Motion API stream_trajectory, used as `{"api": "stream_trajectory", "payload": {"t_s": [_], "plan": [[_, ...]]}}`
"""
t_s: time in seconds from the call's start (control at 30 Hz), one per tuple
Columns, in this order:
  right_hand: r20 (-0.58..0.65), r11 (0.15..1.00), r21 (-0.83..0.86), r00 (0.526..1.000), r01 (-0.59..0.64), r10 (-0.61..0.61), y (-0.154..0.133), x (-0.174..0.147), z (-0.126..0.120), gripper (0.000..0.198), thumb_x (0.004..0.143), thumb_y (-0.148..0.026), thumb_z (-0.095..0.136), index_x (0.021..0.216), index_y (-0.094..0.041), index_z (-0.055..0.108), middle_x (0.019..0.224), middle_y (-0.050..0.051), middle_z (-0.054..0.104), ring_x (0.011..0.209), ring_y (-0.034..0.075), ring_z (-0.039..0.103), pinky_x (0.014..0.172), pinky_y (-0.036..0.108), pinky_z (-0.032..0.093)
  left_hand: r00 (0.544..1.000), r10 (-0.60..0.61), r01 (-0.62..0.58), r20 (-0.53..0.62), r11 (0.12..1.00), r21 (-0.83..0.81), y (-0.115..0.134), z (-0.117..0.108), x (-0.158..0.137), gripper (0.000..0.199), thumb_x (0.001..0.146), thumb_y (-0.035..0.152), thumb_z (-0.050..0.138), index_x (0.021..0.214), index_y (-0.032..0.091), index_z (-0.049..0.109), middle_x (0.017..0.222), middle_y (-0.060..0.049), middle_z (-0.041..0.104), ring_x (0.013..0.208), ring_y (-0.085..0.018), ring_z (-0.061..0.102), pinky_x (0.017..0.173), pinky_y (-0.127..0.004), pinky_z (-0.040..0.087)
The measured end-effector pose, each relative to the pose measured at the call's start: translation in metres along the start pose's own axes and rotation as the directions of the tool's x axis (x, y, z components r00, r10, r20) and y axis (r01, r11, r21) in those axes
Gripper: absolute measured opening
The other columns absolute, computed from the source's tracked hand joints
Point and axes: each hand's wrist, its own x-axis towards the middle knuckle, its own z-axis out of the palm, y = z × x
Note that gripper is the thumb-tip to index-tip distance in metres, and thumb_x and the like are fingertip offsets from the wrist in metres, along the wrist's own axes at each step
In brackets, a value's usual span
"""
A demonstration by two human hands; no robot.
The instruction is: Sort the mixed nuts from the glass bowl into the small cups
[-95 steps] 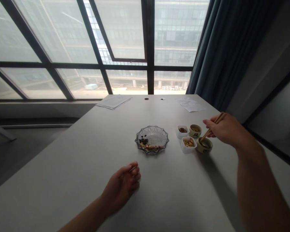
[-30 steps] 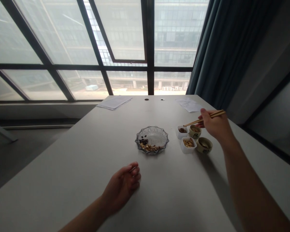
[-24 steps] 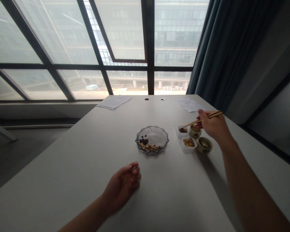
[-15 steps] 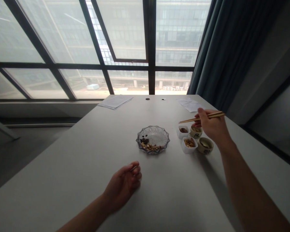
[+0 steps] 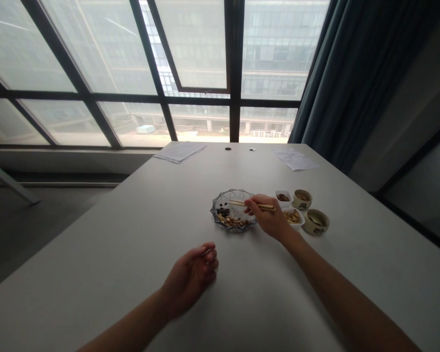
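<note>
The person's right hand (image 5: 267, 215) grasps chopsticks (image 5: 237, 203) over a glass plate (image 5: 239, 211), midway between the counter's (image 5: 132, 234) side edges; the left hand (image 5: 192, 275), loosely curled and free, is farther from the far edge.

Tan chopsticks (image 5: 266, 207) extend over a clear, points-edged glass plate (image 5: 236, 211), partly filled.

"You were in an office, weren't you? You had stacked paper sheets (image 5: 179, 152) and a loose sheet (image 5: 295, 159) at the far end of your long white table (image 5: 132, 234)."

"You did seem to be, with a round dark desk hole (image 5: 228, 149) ahead of you, dark-framed windows (image 5: 235, 73), a long blue curtain (image 5: 326, 73) and a glass-fronted building (image 5: 271, 63) outside."
</note>
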Motion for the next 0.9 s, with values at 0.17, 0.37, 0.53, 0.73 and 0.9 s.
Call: {"api": "stream_trajectory", "payload": {"t_s": [0.17, 0.37, 0.53, 0.73, 0.9], "plan": [[0.034, 1.000, 0.030, 0.999, 0.001, -0.002, 0.009, 0.000, 0.001, 0.035, 0.098, -0.046, 0.061, 0.083, -0.017, 0.074, 0.078, 0.007, 0.075, 0.073, 0.021, 0.071, 0.067, 0.030, 0.056, 1.000, 0.001, -0.001, 0.005, 1.000, -0.003, 0.000, 0.000, -0.001, 0.014, 0.085, 0.011, 0.075, 0.097, 0.010, 0.067, 0.077, 0.000, 0.050, 0.061, -0.010, 0.045, 0.051, -0.020, 0.036], [0.023, 0.999, 0.051, 1.000, 0.017, -0.019, 0.023, 0.000, 0.006, 0.036, 0.097, -0.047, 0.062, 0.081, -0.018, 0.075, 0.078, 0.008, 0.075, 0.074, 0.022, 0.072, 0.065, 0.030, 0.057, 1.000, -0.005, 0.005, 0.014, 1.000, -0.001, -0.001, -0.001, 0.001, 0.015, 0.085, 0.012, 0.076, 0.097, 0.010, 0.067, 0.078, 0.000, 0.051, 0.060, -0.010, 0.045, 0.050, -0.019, 0.036], [0.012, 0.998, 0.066, 1.000, 0.006, -0.007, 0.027, -0.001, 0.008, 0.035, 0.096, -0.048, 0.064, 0.081, -0.019, 0.076, 0.077, 0.007, 0.076, 0.072, 0.022, 0.073, 0.064, 0.030, 0.057, 1.000, -0.004, 0.004, 0.018, 1.000, -0.003, -0.001, -0.001, 0.000, 0.015, 0.085, 0.012, 0.075, 0.097, 0.011, 0.067, 0.078, 0.000, 0.052, 0.060, -0.010, 0.046, 0.051, -0.019, 0.037], [-0.001, 0.997, 0.071, 1.000, 0.019, -0.019, 0.029, -0.002, 0.010, 0.037, 0.096, -0.050, 0.063, 0.079, -0.019, 0.075, 0.077, 0.007, 0.075, 0.071, 0.021, 0.072, 0.065, 0.030, 0.057, 1.000, -0.007, 0.007, 0.026, 1.000, -0.004, -0.001, -0.001, 0.000, 0.016, 0.085, 0.013, 0.076, 0.098, 0.011, 0.067, 0.078, 0.000, 0.052, 0.061, -0.010, 0.046, 0.051, -0.019, 0.037], [-0.002, 0.998, 0.052, 0.999, 0.041, -0.041, 0.029, -0.002, 0.011, 0.037, 0.096, -0.050, 0.063, 0.079, -0.019, 0.074, 0.078, 0.007, 0.074, 0.072, 0.021, 0.071, 0.065, 0.029, 0.057, 1.000, -0.006, 0.006, 0.029, 1.000, -0.005, -0.001, -0.002, 0.001, 0.015, 0.085, 0.013, 0.076, 0.097, 0.011, 0.067, 0.078, 0.000, 0.052, 0.060, -0.010, 0.046, 0.051, -0.019, 0.037]]}}
